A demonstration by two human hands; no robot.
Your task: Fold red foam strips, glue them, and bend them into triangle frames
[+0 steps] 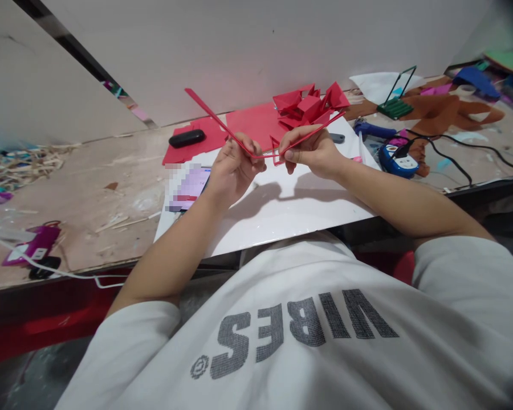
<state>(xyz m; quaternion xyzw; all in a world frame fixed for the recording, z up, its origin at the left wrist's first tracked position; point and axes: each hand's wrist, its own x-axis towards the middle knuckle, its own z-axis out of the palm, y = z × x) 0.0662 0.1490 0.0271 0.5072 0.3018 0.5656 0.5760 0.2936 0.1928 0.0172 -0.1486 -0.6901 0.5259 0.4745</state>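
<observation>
Both hands are raised over a white board [282, 210]. My left hand [233, 168] is closed on a long thin red paper strip [211, 114] that rises up and to the left. My right hand [310, 151] pinches the strip's other arm, which runs up to the right, and a small folded red piece [276, 154] hangs between the two hands. Behind the hands lies a pile of folded red paper shapes [310, 105] on a red sheet [250, 122].
A black case [187, 138] lies on red paper at the back. A phone [188, 191] rests left of my hands. A blue glue gun [374, 130], a blue power strip [397, 161] with black cables, a green stand [395, 105] and brown cutouts fill the right. Wood sticks [25, 162] lie far left.
</observation>
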